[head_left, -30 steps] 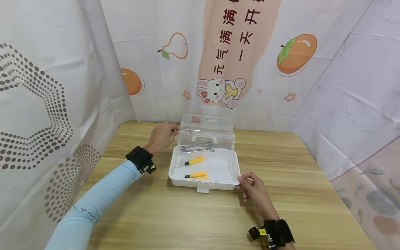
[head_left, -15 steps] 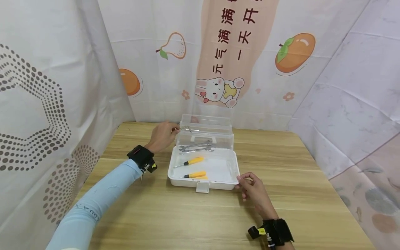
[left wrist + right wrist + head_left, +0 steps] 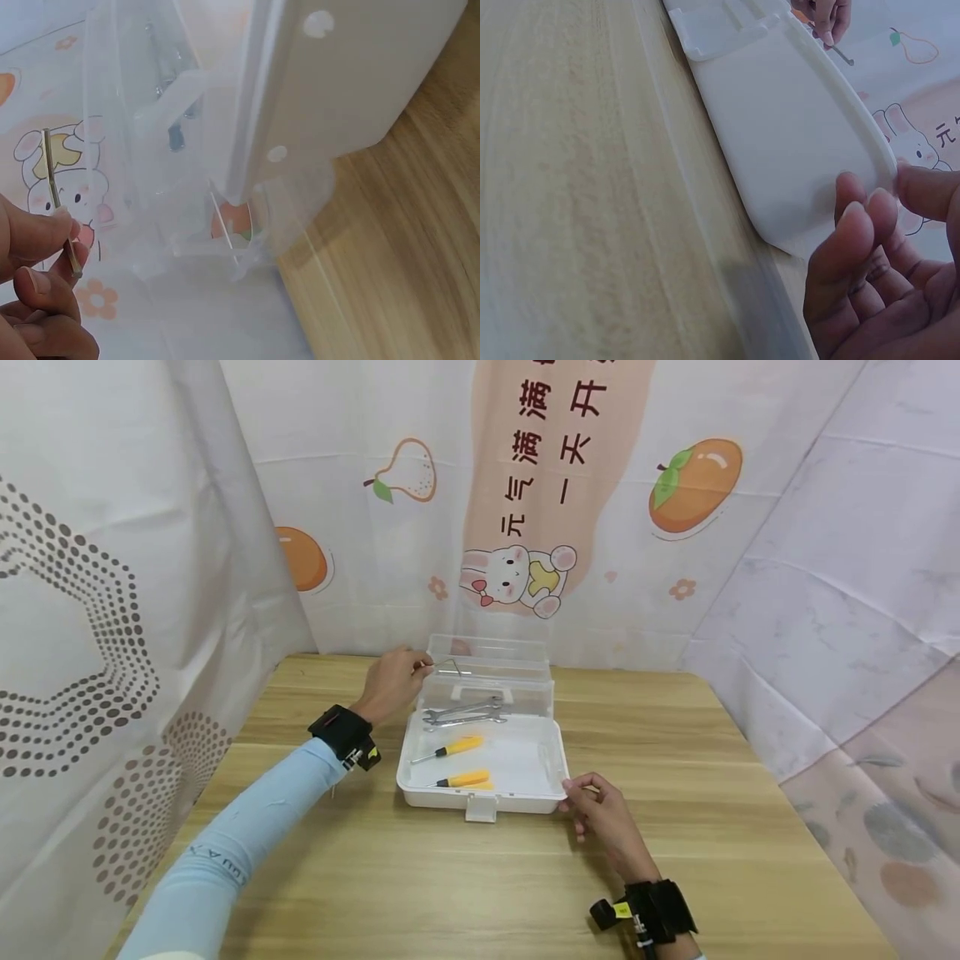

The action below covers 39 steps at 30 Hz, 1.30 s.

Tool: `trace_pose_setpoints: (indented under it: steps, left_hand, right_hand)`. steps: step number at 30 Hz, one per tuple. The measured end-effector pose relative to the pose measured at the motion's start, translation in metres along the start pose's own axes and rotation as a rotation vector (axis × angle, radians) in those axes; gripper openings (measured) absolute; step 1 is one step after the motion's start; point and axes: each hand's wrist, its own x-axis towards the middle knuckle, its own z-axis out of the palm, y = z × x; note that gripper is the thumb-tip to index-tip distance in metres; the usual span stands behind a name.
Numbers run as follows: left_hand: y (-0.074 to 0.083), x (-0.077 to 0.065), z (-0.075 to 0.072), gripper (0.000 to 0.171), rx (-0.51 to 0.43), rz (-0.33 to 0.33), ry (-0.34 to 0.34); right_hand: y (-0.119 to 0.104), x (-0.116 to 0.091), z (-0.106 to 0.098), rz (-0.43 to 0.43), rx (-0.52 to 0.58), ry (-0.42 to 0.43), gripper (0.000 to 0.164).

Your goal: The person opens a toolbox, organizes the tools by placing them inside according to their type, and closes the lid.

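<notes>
My left hand [image 3: 393, 683] pinches a thin L-shaped hex key [image 3: 452, 661] between thumb and fingers, above the back-left of a white toolbox [image 3: 438, 798]. In the left wrist view the hex key [image 3: 51, 169] looks brassy, its bent end out of sight. Behind the box leans its clear lid [image 3: 491, 649], swung open. At the box's front-right corner, my right hand [image 3: 603, 814] grips the rim, thumb on top and fingertips against the outer wall. Silver wrenches [image 3: 465, 713] lie along the back, and yellow-handled screwdrivers [image 3: 461, 745] lie in the tray's left half.
The box stands on a wood-grain table [image 3: 420, 885], its white latch [image 3: 481, 809] hanging down in front. A printed curtain [image 3: 600, 610] closes off the back, and a dotted curtain [image 3: 180, 568] hangs at the left.
The head view has turned slightly, so the scene sits further left. Relative to the box, my left hand with the hex key has shifted a little right over the lid. My right hand keeps its grip.
</notes>
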Motion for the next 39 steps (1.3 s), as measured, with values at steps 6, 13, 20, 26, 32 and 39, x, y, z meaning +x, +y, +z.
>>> trace_pose_setpoints:
  steps: [6, 13, 20, 26, 32, 39]
  left_hand:
    - [-0.001, 0.004, 0.005, 0.010, 0.010, 0.017, -0.003]
    - [0.003, 0.007, 0.010, 0.011, 0.010, 0.013, -0.015]
    - [0.007, 0.012, 0.011, 0.012, 0.022, -0.005, -0.034]
    - [0.011, 0.017, 0.015, 0.013, 0.024, 0.003, -0.046]
    - [0.012, 0.021, 0.020, 0.012, 0.028, 0.001, -0.038]
    - [0.017, 0.024, 0.024, 0.012, 0.035, 0.015, -0.047]
  right_hand:
    - [0.002, 0.002, 0.001, 0.003, -0.010, -0.005, 0.039]
    - [0.001, 0.004, 0.000, 0.011, -0.002, -0.007, 0.042]
    - [0.000, 0.006, 0.001, 0.018, -0.019, -0.006, 0.044]
    - [0.000, 0.005, 0.000, 0.016, -0.019, -0.012, 0.043]
    - [0.001, 0.005, 0.001, 0.020, 0.000, -0.012, 0.042]
    - [0.001, 0.002, 0.001, 0.019, -0.011, -0.008, 0.041]
